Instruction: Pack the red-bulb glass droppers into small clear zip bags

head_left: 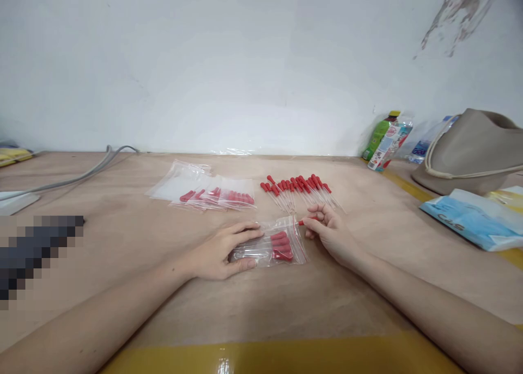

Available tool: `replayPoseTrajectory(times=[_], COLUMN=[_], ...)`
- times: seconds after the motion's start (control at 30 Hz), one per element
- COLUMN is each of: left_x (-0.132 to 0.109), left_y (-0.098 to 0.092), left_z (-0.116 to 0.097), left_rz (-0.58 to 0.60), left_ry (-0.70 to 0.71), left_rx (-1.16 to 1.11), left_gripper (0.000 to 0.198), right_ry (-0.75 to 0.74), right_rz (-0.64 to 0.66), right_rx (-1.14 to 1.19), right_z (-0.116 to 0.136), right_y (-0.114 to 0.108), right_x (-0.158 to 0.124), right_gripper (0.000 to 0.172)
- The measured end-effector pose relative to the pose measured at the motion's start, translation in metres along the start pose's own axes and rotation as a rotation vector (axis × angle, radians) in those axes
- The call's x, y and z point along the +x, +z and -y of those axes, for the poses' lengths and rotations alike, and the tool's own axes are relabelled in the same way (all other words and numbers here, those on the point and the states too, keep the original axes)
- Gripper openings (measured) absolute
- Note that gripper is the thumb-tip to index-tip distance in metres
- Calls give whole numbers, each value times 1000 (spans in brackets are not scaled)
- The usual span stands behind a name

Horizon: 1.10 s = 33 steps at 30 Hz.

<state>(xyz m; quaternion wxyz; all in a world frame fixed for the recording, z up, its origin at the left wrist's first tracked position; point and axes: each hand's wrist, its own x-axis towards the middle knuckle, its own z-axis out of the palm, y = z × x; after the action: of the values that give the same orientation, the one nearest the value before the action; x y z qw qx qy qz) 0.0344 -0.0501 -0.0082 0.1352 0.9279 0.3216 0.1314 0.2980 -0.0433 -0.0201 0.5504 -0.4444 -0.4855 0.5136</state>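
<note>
A small clear zip bag (274,247) with several red-bulbed droppers inside lies on the wooden table in front of me. My left hand (223,252) rests on the bag's left end, fingers curled round it and pinning it down. My right hand (329,232) is at the bag's open right edge, fingers pinched on one red-bulbed dropper (304,221) whose tip points at the bag's mouth. Behind it lies a loose row of red-bulbed droppers (300,190).
Several filled and empty clear bags (204,191) lie at the back left. A grey cable (73,178) runs along the far left. At the right stand a beige bag (474,151), bottles (386,140) and a blue packet (474,219). Yellow tape (286,357) marks the near edge.
</note>
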Motion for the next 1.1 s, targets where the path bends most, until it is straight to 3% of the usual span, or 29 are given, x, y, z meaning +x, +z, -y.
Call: replayPoseTrajectory(times=[0.3,0.5,0.73,0.9,1.1], left_x=[1,1,1,1,1], left_y=[-1,-1,-1,-1,-1], left_z=[-2,-2,-2,-3,-3], left_rz=[-20,-34,-34,-28,-27], left_ry=[23,35,28,24,14], left_rx=[-8,-8,-9,-4,-12], left_gripper=[58,58,57,56,56], right_ry=[69,82,-9,146,141], right_rz=[171,145,182,223,301], right_rx=[46,145,-148,-157,-43], right_z=[0,1,-1,-1,4], right_y=[0,-1,0,0,1], right_x=[-2,-1,-2,-1,-2], right_gripper=[27,36,33,38,37])
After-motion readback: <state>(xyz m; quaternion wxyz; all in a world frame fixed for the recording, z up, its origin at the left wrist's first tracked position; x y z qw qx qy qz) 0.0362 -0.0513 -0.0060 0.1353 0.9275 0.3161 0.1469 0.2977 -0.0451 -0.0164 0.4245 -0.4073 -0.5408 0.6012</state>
